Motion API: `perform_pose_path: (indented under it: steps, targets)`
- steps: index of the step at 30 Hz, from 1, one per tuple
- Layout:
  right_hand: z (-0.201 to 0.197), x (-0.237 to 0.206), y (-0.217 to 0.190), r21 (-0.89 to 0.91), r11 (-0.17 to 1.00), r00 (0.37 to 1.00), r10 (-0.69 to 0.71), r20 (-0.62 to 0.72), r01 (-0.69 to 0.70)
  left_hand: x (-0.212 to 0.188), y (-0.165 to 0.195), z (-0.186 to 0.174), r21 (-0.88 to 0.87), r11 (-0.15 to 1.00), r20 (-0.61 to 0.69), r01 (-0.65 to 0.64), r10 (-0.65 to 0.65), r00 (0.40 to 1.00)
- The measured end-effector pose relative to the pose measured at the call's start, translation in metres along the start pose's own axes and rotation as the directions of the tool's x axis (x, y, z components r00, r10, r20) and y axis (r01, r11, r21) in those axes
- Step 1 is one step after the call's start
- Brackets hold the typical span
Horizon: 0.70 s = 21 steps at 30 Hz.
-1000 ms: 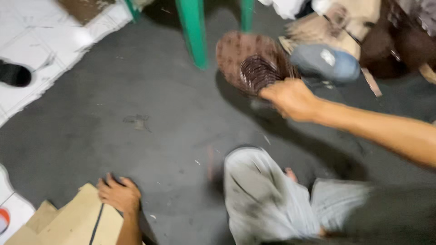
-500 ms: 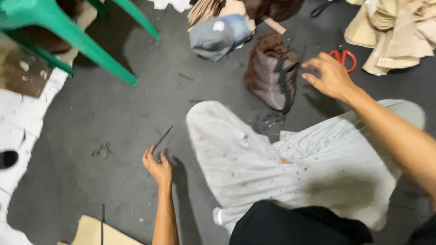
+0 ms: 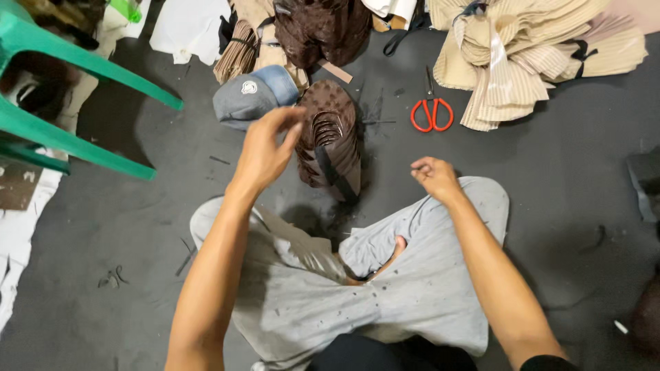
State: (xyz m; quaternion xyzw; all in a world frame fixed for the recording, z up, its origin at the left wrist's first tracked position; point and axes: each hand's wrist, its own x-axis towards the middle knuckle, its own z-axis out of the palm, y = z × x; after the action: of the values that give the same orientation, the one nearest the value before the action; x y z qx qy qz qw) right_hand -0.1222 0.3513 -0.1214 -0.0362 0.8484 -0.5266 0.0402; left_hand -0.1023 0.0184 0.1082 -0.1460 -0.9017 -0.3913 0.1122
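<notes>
Brown patterned pieces, cut to a curved shape and stacked on edge, form a stack of brown pieces on the dark grey floor just ahead of the person's crossed legs in grey trousers. A dark strap runs down the stack's front.

Left hand: raised over the stack's left side, fingers loosely curled, thumb and fingertips drawn close together at the stack's upper edge. Cannot tell whether it pinches a piece or only touches it.

Right hand: low, just above the right knee, fingers curled into a loose fist. Whether it holds anything small cannot be told. It is apart from the stack, to its right.

Around: a grey-blue cap lies just left of the stack, touching or nearly so. Red-handled scissors lie on the floor beyond the right hand, blades pointing away. A heap of beige striped fabric sits at top right. More brown patterned material is piled behind the stack. A green plastic chair stands at far left.
</notes>
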Motion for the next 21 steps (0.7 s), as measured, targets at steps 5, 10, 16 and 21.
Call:
perform_pose_path:
  steps: [5, 10, 16, 21]
  targets:
    - [0.009, 0.005, -0.001, 0.019, 0.999, 0.992, 0.033, 0.124, -0.036, 0.037, -0.057, 0.06, 0.104, 0.994, -0.006, 0.037, -0.036, 0.999]
    - [0.004, 0.02, 0.013, 0.136, 0.979, 0.985, 0.137, 0.108, -0.151, 0.054, -0.112, 0.114, 0.261, 0.955, 0.102, 0.144, -0.175, 0.979]
    - [0.004, 0.03, 0.014, 0.138, 0.98, 0.989, 0.147, -0.011, -0.144, 0.042, -0.143, 0.148, 0.198, 0.963, 0.146, 0.183, -0.213, 0.966]
    - [0.001, 0.097, 0.004, -0.067, 0.988, 0.945, -0.152, -0.289, 0.138, 0.035, -0.174, 0.136, 0.126, 0.963, 0.271, 0.238, -0.264, 0.926]
